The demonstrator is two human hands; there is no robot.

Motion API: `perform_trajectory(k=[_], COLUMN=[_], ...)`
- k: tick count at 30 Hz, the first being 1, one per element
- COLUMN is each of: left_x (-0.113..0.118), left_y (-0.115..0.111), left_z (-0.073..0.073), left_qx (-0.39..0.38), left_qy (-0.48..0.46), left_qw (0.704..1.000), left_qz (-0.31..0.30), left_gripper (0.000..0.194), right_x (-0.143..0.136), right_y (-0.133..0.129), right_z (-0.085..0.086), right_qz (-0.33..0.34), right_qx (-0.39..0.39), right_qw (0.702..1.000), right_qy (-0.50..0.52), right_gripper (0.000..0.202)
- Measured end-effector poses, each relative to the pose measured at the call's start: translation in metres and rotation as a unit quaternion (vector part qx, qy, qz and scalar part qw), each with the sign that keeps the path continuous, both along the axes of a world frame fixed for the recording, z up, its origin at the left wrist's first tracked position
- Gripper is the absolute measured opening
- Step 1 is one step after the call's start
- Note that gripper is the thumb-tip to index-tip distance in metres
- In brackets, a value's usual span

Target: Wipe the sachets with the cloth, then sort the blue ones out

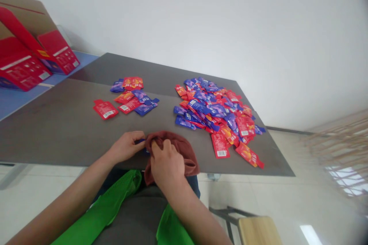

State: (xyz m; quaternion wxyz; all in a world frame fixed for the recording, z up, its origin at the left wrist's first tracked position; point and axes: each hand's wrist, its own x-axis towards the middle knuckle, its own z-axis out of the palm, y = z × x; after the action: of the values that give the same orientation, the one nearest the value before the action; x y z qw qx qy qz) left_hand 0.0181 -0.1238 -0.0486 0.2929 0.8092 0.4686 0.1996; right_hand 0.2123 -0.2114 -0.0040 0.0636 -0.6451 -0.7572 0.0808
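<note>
At the table's near edge, my right hand (168, 162) is closed on a reddish-brown cloth (186, 147), its fingers pressed into the folds. Part of the cloth hangs over the edge. My left hand (126, 147) is just left of it, fingers closed on a purple sachet (146, 150) that is mostly hidden by the cloth and fingers. Beyond my hands lies a small loose group of red sachets (105, 109) and purple sachets (146, 108). To the right is a large heap of red and purple sachets (212, 105), some with barcodes showing.
The dark grey table (71, 122) runs back to a white wall (201, 19). Open red cardboard boxes (25, 69) stand on a blue surface (86, 58) at the left. A wooden-topped stool (258, 229) stands below the table at the right.
</note>
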Motion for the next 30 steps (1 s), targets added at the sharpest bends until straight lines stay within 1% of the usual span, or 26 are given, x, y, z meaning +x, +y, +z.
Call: perform_trajectory(k=[2,3,6,8,10,12,14,17,19,21,23,25,27,28,30], left_x=[0.001,0.001,0.001,0.001,0.002,0.001,-0.002,-0.012,-0.021,-0.029,-0.036,-0.04,-0.042,-0.042,-0.039], left_y=[-0.001,-0.001,-0.002,-0.002,-0.002,-0.001,0.003,0.013,0.021,0.027,0.029,0.029,0.028,0.027,0.026], left_z=[0.0,0.001,0.0,-0.001,-0.002,0.0,0.004,0.015,0.024,0.032,0.041,0.052,0.066,0.073,0.089], left_qx=[0.005,0.007,0.002,-0.002,0.003,0.011,0.009,-0.034,-0.061,-0.058,-0.037,-0.027,-0.041,-0.051,-0.053], left_qy=[0.004,0.003,-0.006,-0.008,0.001,0.015,0.032,0.069,0.102,0.14,0.185,0.237,0.289,0.312,0.351], left_qw=[1.0,1.0,1.0,1.0,1.0,1.0,0.999,0.994,0.99,0.986,0.978,0.962,0.94,0.931,0.918], left_qz=[-0.002,-0.003,-0.005,-0.003,0.002,0.001,-0.026,-0.077,-0.078,-0.068,-0.089,-0.134,-0.174,-0.181,-0.174], left_gripper=[0.031,0.032,0.034,0.035,0.035,0.035,0.033,0.029,0.029,0.029,0.026,0.019,0.016,0.019,0.026], right_x=[0.005,0.015,0.057,0.077,0.083,0.08,0.074,0.07,0.07,0.072,0.072,0.072,0.072,0.071,0.071], right_y=[0.002,0.003,0.008,0.008,0.005,0.0,-0.005,-0.008,-0.008,-0.007,-0.006,-0.006,-0.006,-0.006,-0.005], right_z=[-0.007,-0.009,-0.013,-0.014,-0.016,-0.021,-0.026,-0.032,-0.032,-0.031,-0.03,-0.03,-0.03,-0.03,-0.031], right_qz=[-0.006,-0.027,-0.114,-0.143,-0.149,-0.149,-0.154,-0.162,-0.163,-0.165,-0.166,-0.165,-0.165,-0.166,-0.169], right_qx=[-0.024,-0.032,-0.038,-0.037,-0.025,-0.002,0.018,0.029,0.026,0.023,0.024,0.027,0.029,0.029,0.029], right_qw=[1.0,0.999,0.991,0.985,0.985,0.985,0.985,0.985,0.986,0.986,0.986,0.986,0.986,0.986,0.985], right_qy=[-0.008,-0.019,-0.066,-0.085,-0.09,-0.084,-0.07,-0.045,-0.029,-0.016,-0.008,-0.007,-0.012,-0.015,-0.017], right_gripper=[0.024,0.023,0.025,0.026,0.025,0.025,0.026,0.024,0.023,0.021,0.02,0.019,0.02,0.021,0.022])
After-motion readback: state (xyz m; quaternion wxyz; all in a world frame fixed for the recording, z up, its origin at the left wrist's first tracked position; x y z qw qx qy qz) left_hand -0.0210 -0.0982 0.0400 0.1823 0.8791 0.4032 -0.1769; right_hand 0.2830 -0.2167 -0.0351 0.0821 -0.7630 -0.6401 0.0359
